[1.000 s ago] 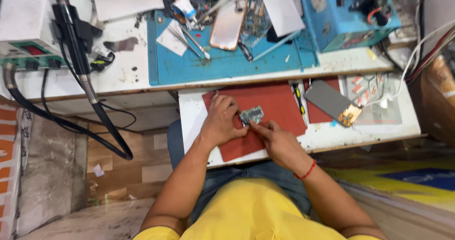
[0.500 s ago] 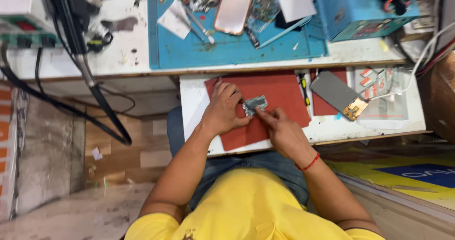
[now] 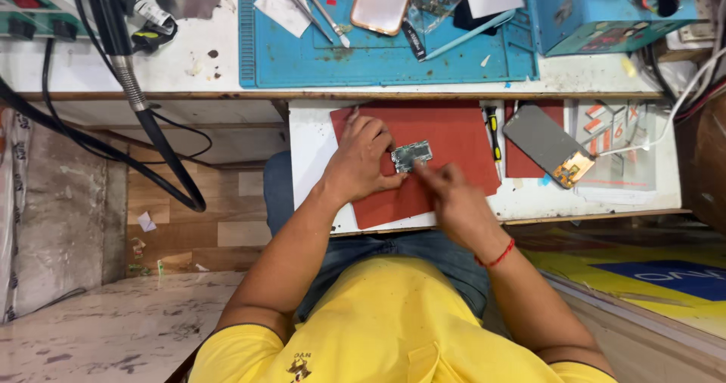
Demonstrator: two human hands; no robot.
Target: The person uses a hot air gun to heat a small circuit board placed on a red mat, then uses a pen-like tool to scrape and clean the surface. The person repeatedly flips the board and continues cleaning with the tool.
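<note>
Looking down from above, we see our left hand [image 3: 361, 162] resting on a dark red rectangular work mat [image 3: 446, 137] that lies on a white pull-out shelf [image 3: 310, 137]. Its fingers curl over and pinch the left end of a small silvery-green rectangular circuit board [image 3: 412, 155], which lies on the mat near its middle. Our right hand [image 3: 454, 200] comes in from the lower right; its fingertips are bunched narrowly and touch the board's lower right edge. The hand is blurred, so we cannot tell whether it grips a fine tool. A thin red thread bracelet [image 3: 495, 258] circles that wrist.

Just right of the mat lies a slim black-and-yellow screwdriver [image 3: 492, 130], and beyond it a dark grey phone screen panel [image 3: 546, 144] rests tilted on a second red pad. A white cable [image 3: 673, 103] runs past the shelf's right end.

On the upper bench lies a blue rubber repair mat [image 3: 378, 58]. On it we see a rose-gold phone body [image 3: 382, 1] lying face down, a pair of metal tweezers [image 3: 327, 16], a folded white paper [image 3: 281, 3] and a light blue stylus-like rod [image 3: 469, 34]. A blue box-shaped machine [image 3: 597, 12] stands at the mat's right edge. To the left, a black flexible hose [image 3: 144, 111] hangs down over the bench front and loops below it.

Our yellow shirt [image 3: 386, 330] fills the bottom of the view.
</note>
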